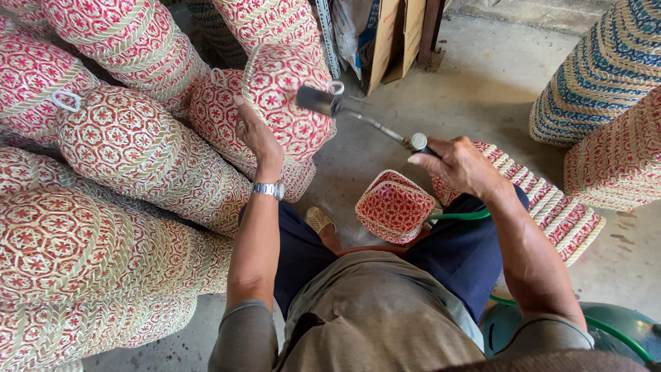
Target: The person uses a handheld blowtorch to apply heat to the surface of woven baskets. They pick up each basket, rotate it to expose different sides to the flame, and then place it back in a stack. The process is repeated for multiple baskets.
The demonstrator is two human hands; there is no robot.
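My left hand (256, 132), with a metal wristwatch (268, 189) on the wrist, grips the side of a red-and-cream woven basket (289, 110) and holds it up in front of me. My right hand (460, 164) is closed on the handle of a gas torch (358, 116). The torch's dark nozzle points at the held basket and nearly touches it. A green hose (460, 216) runs from the torch across my lap. A small red woven basket (394, 205) sits on the floor between my knees.
Stacks of red-and-cream woven baskets (117, 145) lie on the left. Blue-and-cream baskets (599, 69) and further red ones (616, 162) stand at right. A flat woven lid (551, 203) lies by my right knee. A green gas cylinder (620, 331) sits at lower right. Cardboard (389, 34) leans at the back.
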